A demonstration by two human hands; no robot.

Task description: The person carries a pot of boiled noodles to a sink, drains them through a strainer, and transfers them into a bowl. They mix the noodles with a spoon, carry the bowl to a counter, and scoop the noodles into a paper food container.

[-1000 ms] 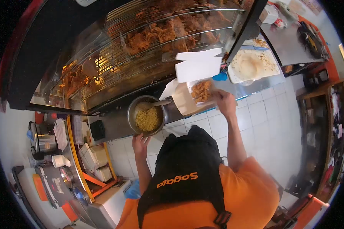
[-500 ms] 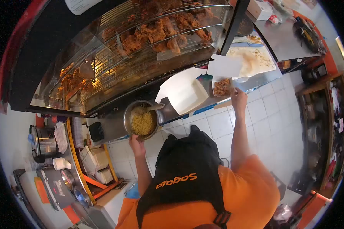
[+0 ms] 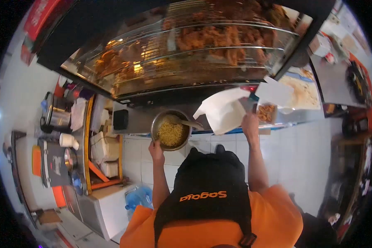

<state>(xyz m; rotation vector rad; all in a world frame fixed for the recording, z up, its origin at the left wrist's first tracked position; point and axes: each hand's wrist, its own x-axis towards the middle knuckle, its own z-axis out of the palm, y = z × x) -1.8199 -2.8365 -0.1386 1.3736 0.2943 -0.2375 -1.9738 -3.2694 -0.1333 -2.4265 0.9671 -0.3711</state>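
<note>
My left hand grips the near rim of a round metal bowl. Yellow noodles fill the bowl, and a ladle-like utensil leans in it with its handle over the right rim. At the right edge of an open white takeaway box with nothing inside is my right hand. Its fingers are blurred, and whether they hold the box edge is unclear. Just right of that hand, a smaller open box contains browned, fried-looking pieces.
Above the counter stands a glass display cabinet with fried chicken on racks. A stained white board lies at the right. On the left are a shelf with stacked boxes and a blue water jug.
My right hand has left the smaller box's near right corner and moved left to the larger box. My left hand still holds the bowl. The whole view has shifted.
</note>
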